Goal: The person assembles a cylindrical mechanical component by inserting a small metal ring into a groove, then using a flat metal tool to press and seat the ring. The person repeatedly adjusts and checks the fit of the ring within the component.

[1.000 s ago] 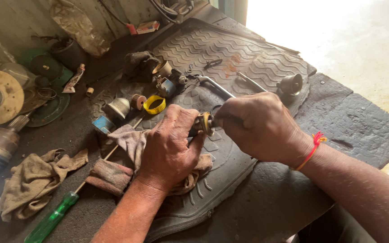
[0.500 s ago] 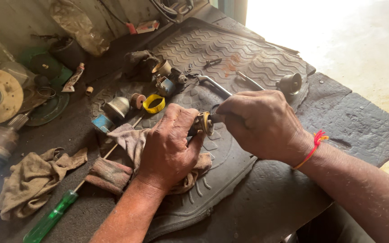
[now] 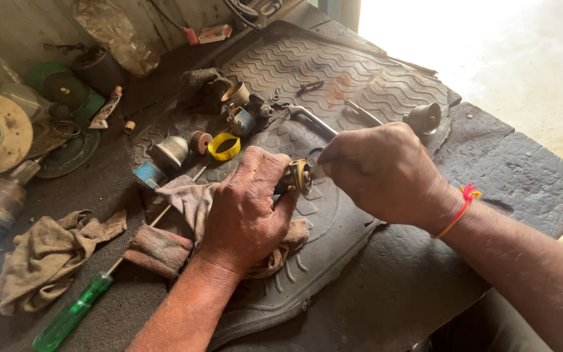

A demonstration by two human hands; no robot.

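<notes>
Your left hand (image 3: 245, 208) gripped a small brass-faced metal part (image 3: 300, 176), likely hard and greasy, over the rag (image 3: 187, 199); your right hand (image 3: 379, 171) clenched a tool.

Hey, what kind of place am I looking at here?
Probably a small mechanic's repair workshop, working at floor level: a ridged black rubber car mat serves as the work surface, strewn with greasy metal parts, oily brown rags and a green-handled screwdriver.
</notes>
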